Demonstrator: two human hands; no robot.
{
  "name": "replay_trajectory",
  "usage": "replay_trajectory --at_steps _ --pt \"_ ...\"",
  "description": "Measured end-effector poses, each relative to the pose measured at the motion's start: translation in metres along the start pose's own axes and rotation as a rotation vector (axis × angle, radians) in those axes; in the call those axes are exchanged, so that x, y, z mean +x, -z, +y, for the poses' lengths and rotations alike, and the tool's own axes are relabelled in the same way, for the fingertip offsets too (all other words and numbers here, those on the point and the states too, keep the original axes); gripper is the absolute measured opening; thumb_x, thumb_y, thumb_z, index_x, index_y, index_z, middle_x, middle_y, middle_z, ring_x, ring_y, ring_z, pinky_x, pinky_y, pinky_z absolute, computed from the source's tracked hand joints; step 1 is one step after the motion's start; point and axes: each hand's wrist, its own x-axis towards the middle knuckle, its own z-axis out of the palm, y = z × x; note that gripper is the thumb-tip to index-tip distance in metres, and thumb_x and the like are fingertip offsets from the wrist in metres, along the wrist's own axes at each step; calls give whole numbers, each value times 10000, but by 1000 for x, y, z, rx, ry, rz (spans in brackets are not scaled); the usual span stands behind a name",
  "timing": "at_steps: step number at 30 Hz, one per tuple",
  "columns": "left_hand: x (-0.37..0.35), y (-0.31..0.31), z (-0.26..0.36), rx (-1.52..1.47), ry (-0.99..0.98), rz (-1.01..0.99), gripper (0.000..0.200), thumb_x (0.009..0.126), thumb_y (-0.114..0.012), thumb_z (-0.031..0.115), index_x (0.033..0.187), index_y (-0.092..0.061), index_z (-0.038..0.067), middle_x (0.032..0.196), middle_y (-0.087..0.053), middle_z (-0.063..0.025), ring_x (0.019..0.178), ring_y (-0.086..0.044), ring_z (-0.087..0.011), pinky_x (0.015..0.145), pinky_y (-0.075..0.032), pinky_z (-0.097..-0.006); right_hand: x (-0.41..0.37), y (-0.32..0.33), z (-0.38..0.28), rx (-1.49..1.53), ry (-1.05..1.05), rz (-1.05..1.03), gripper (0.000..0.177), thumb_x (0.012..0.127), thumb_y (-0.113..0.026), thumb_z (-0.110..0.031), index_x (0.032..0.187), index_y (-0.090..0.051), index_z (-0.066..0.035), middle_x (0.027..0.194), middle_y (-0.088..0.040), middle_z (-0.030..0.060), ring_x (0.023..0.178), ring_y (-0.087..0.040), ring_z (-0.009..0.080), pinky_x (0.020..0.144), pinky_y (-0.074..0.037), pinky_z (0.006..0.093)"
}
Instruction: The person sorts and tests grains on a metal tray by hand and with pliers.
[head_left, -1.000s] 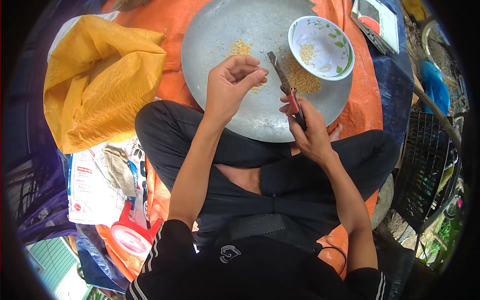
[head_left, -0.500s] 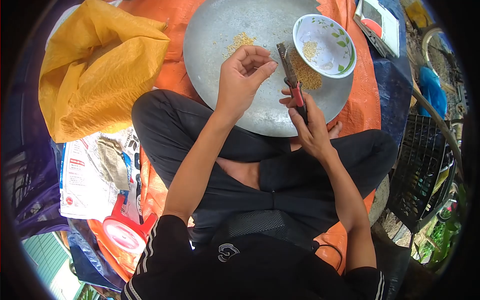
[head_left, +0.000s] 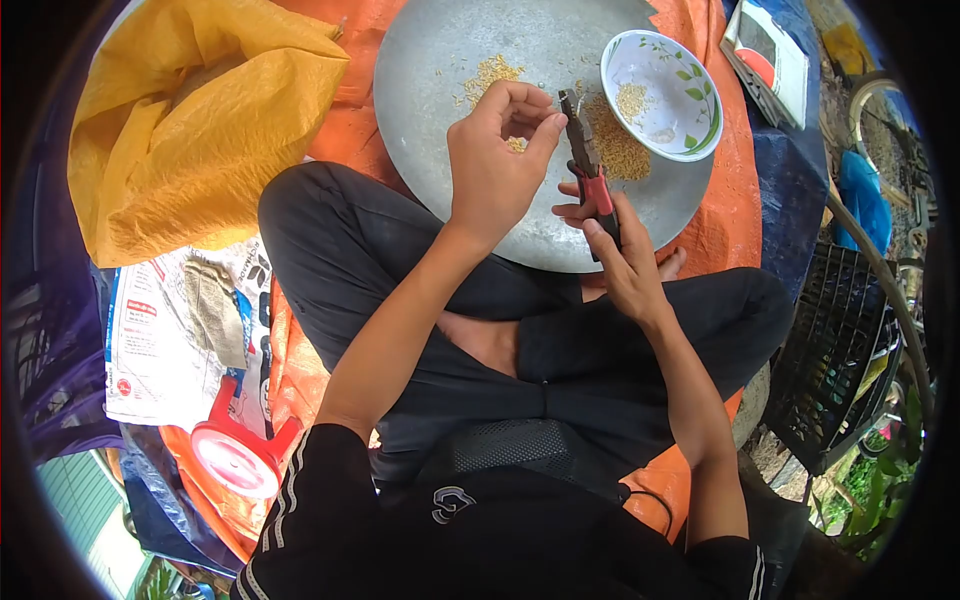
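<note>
My right hand [head_left: 622, 250] is wrapped round the handles of a red and black plier-like tool [head_left: 590, 170], its jaws pointing up over a round metal tray [head_left: 425, 110]. At the jaw tip my left hand [head_left: 505, 155] pinches, thumb and forefinger together; what lies between them is too small to make out. Beneath the hands, the tray carries a small scatter of grains [head_left: 490, 75] and a larger grain pile [head_left: 622, 152]. A white bowl with green leaf patterns [head_left: 668, 95] sits at the tray's right, some pale grains inside it.
An orange tarp [head_left: 735, 200] lies under the tray. To the left are a yellow sack [head_left: 200, 140], a printed white bag [head_left: 150, 340] and a red and white object [head_left: 235, 455]. Folded paper [head_left: 768, 60] and a black crate [head_left: 825, 350] are on the right.
The fingertips of my left hand have come right up to the tool's jaw tip. The camera view has shifted slightly, and my right hand still holds the tool.
</note>
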Motion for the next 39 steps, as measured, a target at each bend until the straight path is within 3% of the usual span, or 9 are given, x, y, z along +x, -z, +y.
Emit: replay_trajectory --at_steps 2,4,10,11,13,20,22,31,39 --pt "-1 -1 1 27 -52 39 164 859 -739 46 961 -628 -20 832 -717 -106 758 -711 -165 706 -560 -291 0 0 0 -12 5 -4 313 1031 -507 -171 1278 -522 22 1317 -616 158 1141 -640 237 973 -471 367" --pt "-2 0 3 79 -27 2 162 883 -736 23 995 -628 -19 895 -696 -77 807 -667 -110 744 -544 -251 0 -1 0 -19 4 7 320 1030 -508 -166 1290 -522 19 1251 -654 149 1116 -645 230 966 -468 354" --pt "-2 -3 0 62 -22 5 146 881 -735 16 970 -624 -15 879 -695 -68 790 -661 -97 725 -542 -245 1 -2 -1 -96 16 37 316 1014 -526 -128 1301 -529 3 1076 -711 150 1030 -662 227 906 -479 345" --pt "-3 -4 0 62 -21 2 146 881 -735 16 970 -624 -15 879 -695 -68 790 -661 -97 725 -542 -245 0 -1 -2 -95 14 39 316 1014 -526 -128 1301 -529 3 1076 -711 150 1030 -662 227 906 -479 345" --pt "-3 -5 -1 81 -23 -2 140 882 -732 11 960 -618 -12 874 -690 -64 783 -658 -96 714 -538 -239 1 1 -6 -178 -22 -7 307 1014 -503 -72 1299 -493 41 1311 -604 188 1114 -660 255 971 -498 392" --pt "-6 -10 -5 -2 -8 57 142 854 -738 21 903 -611 -18 801 -698 -86 716 -681 -132 671 -546 -269 1 -2 -4 -271 31 32 316 1003 -510 -61 1308 -501 22 1267 -644 165 1100 -669 261 923 -497 364" --pt "-8 -11 -3 -11 55 2 148 888 -729 11 957 -599 2 868 -679 -62 791 -653 -100 731 -533 -246 2 -3 1 -233 84 96 322 991 -556 -93 1294 -523 12 1084 -686 200 1020 -678 290 869 -500 367" --pt "-7 -10 -4 40 50 -33 142 886 -727 2 965 -609 -7 893 -691 -75 812 -664 -109 745 -542 -251 2 -1 -11 -271 -12 77 181 982 -564 -80 1138 -531 5 863 -607 132 790 -626 241 748 -488 368" --pt "-3 -9 -6 7 8 -11 135 849 -728 21 909 -613 -18 825 -719 -94 745 -711 -146 689 -561 -271 2 0 -12 -266 -34 68 174 980 -560 -75 1130 -534 9 864 -612 128 787 -630 234 731 -484 363"
